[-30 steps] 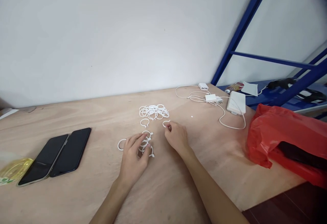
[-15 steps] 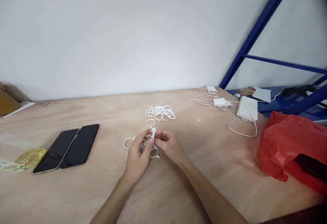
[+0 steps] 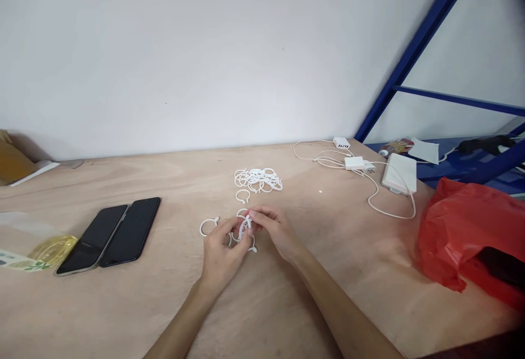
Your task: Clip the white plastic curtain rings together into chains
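A white plastic curtain ring [image 3: 241,231] is held between my two hands, seen nearly edge-on. My left hand [image 3: 223,251] pinches its lower part between thumb and fingers. At its upper end, the thumb and fingertips of my right hand [image 3: 279,231] close on the small clasp. More white rings lie under and around my fingers, partly hidden. One loose ring [image 3: 201,230] rests left of my left hand, and another ring [image 3: 242,190] lies just beyond my hands. Behind that is a tangled pile of white rings [image 3: 259,178].
Two dark phones [image 3: 130,233] lie at the left beside a clear bag with a yellow coil [image 3: 53,249]. A white charger [image 3: 354,163] with cables and a white box [image 3: 400,173] sit back right. A red plastic bag [image 3: 471,228] is at the right, near a blue metal frame [image 3: 418,47].
The ring between my hands has turned from a narrow upright piece into a visible loop. My right hand's fingertips have moved up onto its upper end. The view has shifted slightly.
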{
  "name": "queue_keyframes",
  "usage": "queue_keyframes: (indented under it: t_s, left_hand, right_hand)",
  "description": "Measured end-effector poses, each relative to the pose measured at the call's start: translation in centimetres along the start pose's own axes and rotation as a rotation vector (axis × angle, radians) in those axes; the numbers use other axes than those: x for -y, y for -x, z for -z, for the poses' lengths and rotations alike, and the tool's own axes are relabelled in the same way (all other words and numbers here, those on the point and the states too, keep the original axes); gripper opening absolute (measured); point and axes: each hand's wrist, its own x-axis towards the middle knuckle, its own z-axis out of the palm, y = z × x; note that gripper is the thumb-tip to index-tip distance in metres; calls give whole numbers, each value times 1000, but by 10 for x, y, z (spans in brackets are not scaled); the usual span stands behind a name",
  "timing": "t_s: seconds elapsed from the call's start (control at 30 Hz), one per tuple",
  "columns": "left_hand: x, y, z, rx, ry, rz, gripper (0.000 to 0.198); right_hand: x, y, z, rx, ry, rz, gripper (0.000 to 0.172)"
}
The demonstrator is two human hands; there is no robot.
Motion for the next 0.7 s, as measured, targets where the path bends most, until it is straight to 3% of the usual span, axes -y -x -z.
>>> queue_keyframes:
  t_s: [0.13,0.27,0.53,0.7]
  left_hand:
    - [-1,-1,0,8,-23,-32,19]
    - [-2,-1,0,40,-44,-45,19]
    - [3,-2,-2,68,-64,-11,25]
    - [11,-6,2,112,-118,-45,23]
  right_hand:
    - [0,1,-2,50,66,18,26]
    - [-5,1,-5,7,119,103,27]
    - [-10,-3,-1,-59,163,76,22]
    - [-17,-1,0,130,327,62,21]
